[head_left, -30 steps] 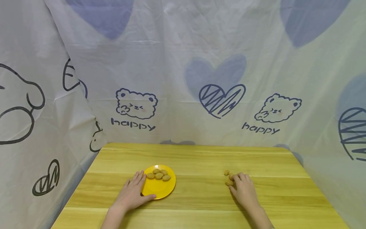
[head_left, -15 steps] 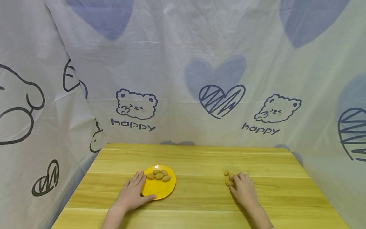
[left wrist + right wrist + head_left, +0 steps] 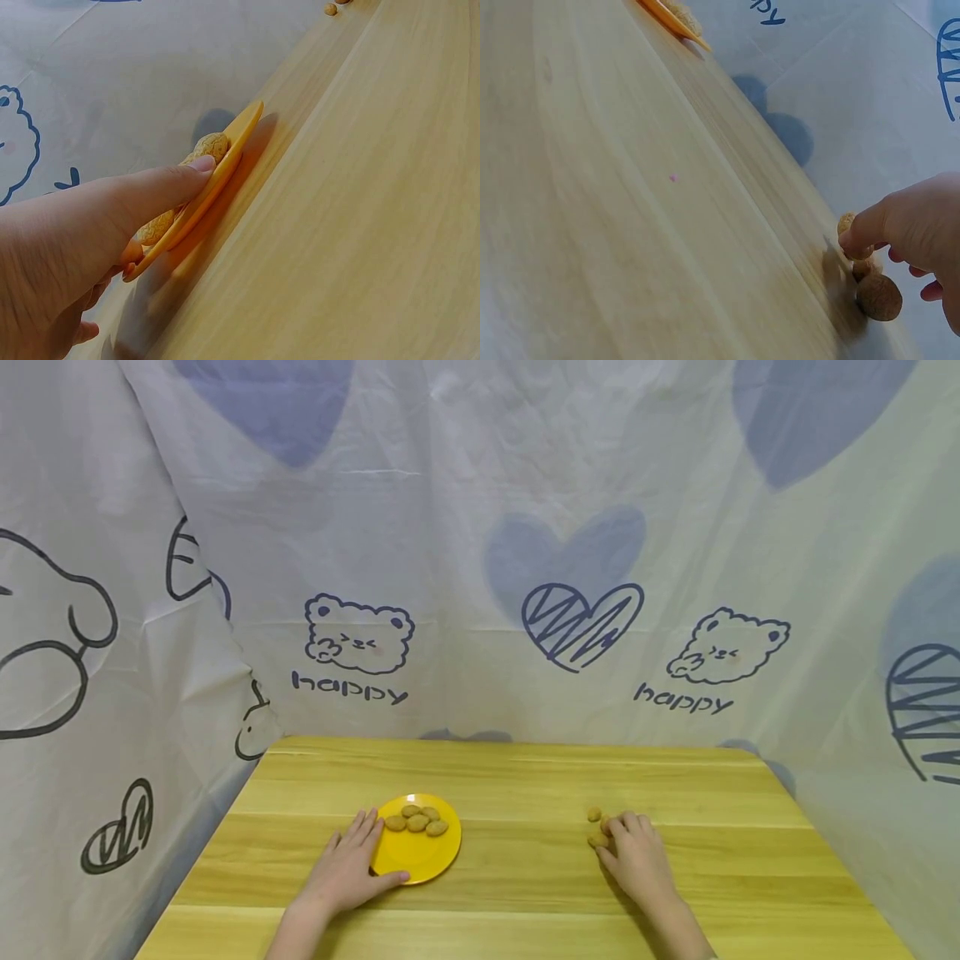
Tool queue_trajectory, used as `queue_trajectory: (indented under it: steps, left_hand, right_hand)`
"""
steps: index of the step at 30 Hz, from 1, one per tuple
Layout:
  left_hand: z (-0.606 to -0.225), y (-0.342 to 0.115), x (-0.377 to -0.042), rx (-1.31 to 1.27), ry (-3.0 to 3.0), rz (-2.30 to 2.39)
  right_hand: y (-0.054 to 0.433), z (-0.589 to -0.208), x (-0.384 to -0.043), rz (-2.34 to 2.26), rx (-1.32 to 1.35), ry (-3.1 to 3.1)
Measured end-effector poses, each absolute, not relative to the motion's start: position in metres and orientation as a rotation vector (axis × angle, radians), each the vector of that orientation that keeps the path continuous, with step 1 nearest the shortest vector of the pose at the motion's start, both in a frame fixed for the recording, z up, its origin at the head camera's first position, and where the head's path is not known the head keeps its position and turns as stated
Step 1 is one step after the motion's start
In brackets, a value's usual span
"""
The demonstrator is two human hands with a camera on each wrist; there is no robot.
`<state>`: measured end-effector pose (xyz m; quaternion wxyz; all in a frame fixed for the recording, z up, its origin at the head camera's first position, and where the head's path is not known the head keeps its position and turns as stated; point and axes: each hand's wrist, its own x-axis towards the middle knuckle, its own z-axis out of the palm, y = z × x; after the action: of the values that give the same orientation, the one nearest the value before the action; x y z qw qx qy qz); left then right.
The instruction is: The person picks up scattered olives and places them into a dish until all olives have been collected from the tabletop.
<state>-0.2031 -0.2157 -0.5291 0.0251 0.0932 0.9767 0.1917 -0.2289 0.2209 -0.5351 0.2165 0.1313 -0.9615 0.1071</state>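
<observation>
A yellow plate (image 3: 423,862) sits left of centre on the table, carrying several walnuts (image 3: 417,823) toward its far side. My left hand (image 3: 337,868) lies against the plate's left side, fingers straight along the rim and thumb (image 3: 176,182) reaching over the near edge. Over at the right, my right hand (image 3: 641,853) pinches a walnut (image 3: 846,223) between thumb and fingers, low near the tabletop. Close by its fingertips is a second walnut (image 3: 879,298), with a third (image 3: 864,268) partly hidden between in the right wrist view.
The wooden table (image 3: 517,893) ends at a pale cloth backdrop (image 3: 465,568) printed with hearts and bears. The same cloth hangs along the left side. A tiny pink speck (image 3: 673,178) shows on the tabletop.
My right hand has shifted slightly left, and the walnut at its thumb has moved left with it. My left hand and the plate have stayed in place.
</observation>
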Motion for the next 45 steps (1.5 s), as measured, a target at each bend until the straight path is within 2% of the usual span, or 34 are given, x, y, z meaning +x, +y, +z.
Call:
queue_trajectory:
  steps: [23, 45]
  left_hand:
    - [-0.531, -0.217, -0.206, 0.284, 3.023, 0.594]
    - [-0.532, -0.217, -0.205, 0.289, 3.03, 0.595]
  right_hand:
    - [0.194, -0.519, -0.225, 0.335, 0.455, -2.552]
    - [0.146, -0.518, -0.224, 0.392, 0.589, -2.529]
